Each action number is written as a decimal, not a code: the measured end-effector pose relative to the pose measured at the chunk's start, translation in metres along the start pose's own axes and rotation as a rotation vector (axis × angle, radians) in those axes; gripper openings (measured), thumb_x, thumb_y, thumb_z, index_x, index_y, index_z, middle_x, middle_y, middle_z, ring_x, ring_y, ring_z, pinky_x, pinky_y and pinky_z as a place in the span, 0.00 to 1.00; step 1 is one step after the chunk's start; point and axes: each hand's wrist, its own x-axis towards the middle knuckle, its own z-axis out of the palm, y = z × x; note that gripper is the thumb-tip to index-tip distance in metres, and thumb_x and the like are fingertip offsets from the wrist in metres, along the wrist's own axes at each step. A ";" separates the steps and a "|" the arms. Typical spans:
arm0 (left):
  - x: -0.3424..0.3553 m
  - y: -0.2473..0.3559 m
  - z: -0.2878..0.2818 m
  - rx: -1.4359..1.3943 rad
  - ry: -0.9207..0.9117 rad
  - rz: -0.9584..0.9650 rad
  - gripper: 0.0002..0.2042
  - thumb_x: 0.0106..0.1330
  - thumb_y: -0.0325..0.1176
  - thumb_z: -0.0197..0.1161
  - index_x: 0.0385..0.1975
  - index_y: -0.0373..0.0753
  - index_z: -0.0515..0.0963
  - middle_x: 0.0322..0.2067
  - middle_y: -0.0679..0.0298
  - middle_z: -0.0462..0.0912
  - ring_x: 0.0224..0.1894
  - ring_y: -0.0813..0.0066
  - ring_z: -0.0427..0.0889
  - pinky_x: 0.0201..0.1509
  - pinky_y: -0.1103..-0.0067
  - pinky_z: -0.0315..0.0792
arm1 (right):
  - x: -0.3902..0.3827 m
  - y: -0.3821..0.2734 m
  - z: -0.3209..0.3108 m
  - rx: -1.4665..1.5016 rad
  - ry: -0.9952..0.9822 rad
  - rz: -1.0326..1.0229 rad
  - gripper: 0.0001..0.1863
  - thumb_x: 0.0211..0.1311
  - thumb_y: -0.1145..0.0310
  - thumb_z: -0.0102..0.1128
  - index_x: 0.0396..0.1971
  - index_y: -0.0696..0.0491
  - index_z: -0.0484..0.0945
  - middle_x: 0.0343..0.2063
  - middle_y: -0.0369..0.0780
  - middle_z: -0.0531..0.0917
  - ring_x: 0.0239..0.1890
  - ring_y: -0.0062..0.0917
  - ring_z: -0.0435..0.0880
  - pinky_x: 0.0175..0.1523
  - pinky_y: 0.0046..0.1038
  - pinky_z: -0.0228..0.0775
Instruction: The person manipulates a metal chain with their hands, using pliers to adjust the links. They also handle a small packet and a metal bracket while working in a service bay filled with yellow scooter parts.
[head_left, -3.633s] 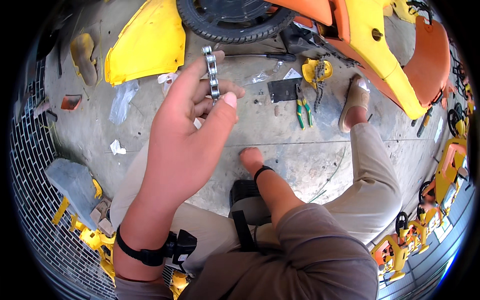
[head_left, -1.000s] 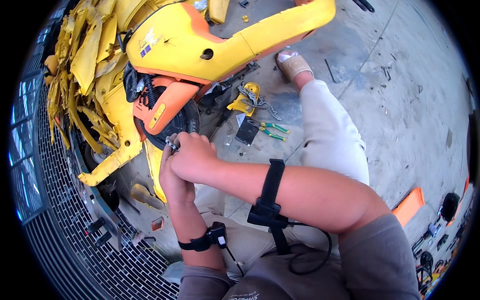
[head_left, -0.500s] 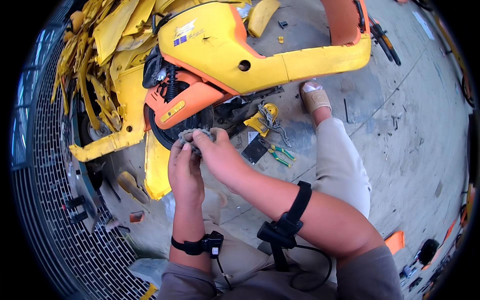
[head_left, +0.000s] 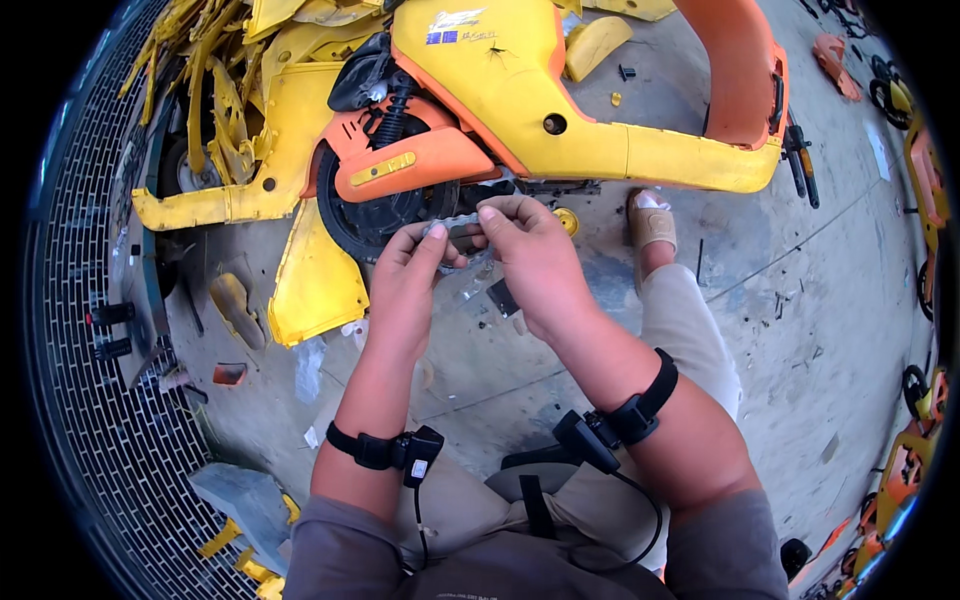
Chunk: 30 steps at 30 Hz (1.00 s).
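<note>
Concrete floor (head_left: 790,320), scuffed and littered with scraps, spreads beneath the work, with a heap of yellow body panels (head_left: 225,110) at the far left and a yellow-and-orange scooter (head_left: 640,155) across the far side. Just in front of its rear wheel (head_left: 390,207) as seen from above, a metal roller chain (head_left: 460,220) is held up off the floor between both hands. The left hand (head_left: 403,285) is closed in a pinch on one part, thumb on top and fingers curled; the right hand (head_left: 540,260) pinches another part, so a short run of links bridges the gap. Whether the lower links form a closed loop is too small to tell.

For a sound hold, both thumbs should bear firmly on the link plates, with the two pinches level so that the run lies straight and untwisted. Slack is best gathered under the curled fingers, since loose links could swing and pull the grip sideways. A slip would probably drop the chain near the black flat piece (head_left: 503,297) below.
</note>
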 end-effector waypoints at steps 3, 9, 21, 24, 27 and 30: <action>0.001 -0.003 -0.002 -0.111 -0.058 0.019 0.13 0.75 0.39 0.57 0.45 0.33 0.77 0.31 0.67 0.79 0.35 0.79 0.77 0.45 0.80 0.70 | 0.000 -0.008 -0.001 0.087 -0.030 0.045 0.13 0.72 0.67 0.55 0.49 0.61 0.75 0.37 0.38 0.81 0.37 0.20 0.77 0.44 0.25 0.72; 0.005 0.009 -0.008 -0.537 -0.272 -0.101 0.23 0.79 0.47 0.45 0.55 0.31 0.74 0.37 0.65 0.81 0.37 0.76 0.77 0.50 0.76 0.71 | 0.006 -0.005 -0.003 0.411 -0.105 0.117 0.14 0.74 0.63 0.54 0.48 0.59 0.75 0.37 0.37 0.79 0.37 0.21 0.75 0.47 0.27 0.71; 0.008 0.002 -0.011 -0.668 -0.333 -0.087 0.22 0.78 0.49 0.46 0.56 0.36 0.73 0.43 0.64 0.81 0.42 0.76 0.78 0.54 0.76 0.71 | 0.002 -0.012 -0.001 0.337 -0.193 0.029 0.16 0.71 0.74 0.55 0.55 0.63 0.72 0.42 0.41 0.81 0.38 0.21 0.78 0.50 0.26 0.72; 0.006 0.004 -0.005 -0.651 -0.264 -0.128 0.21 0.78 0.49 0.48 0.54 0.37 0.74 0.43 0.64 0.81 0.44 0.76 0.78 0.54 0.76 0.71 | 0.001 -0.012 -0.002 0.329 -0.234 0.013 0.15 0.71 0.74 0.55 0.54 0.62 0.73 0.42 0.40 0.82 0.37 0.20 0.78 0.47 0.24 0.72; 0.007 0.000 -0.005 -0.611 -0.194 -0.151 0.20 0.77 0.49 0.49 0.52 0.39 0.75 0.45 0.65 0.81 0.46 0.76 0.78 0.55 0.75 0.71 | 0.001 -0.009 -0.002 0.295 -0.200 0.018 0.14 0.71 0.74 0.56 0.53 0.61 0.74 0.41 0.39 0.83 0.36 0.19 0.78 0.45 0.23 0.72; 0.005 0.002 0.000 -0.596 -0.148 -0.182 0.20 0.77 0.49 0.49 0.53 0.39 0.75 0.47 0.65 0.81 0.48 0.76 0.78 0.57 0.76 0.70 | 0.003 -0.007 -0.002 0.243 -0.190 0.005 0.14 0.70 0.74 0.57 0.52 0.60 0.76 0.42 0.39 0.84 0.36 0.18 0.79 0.43 0.22 0.71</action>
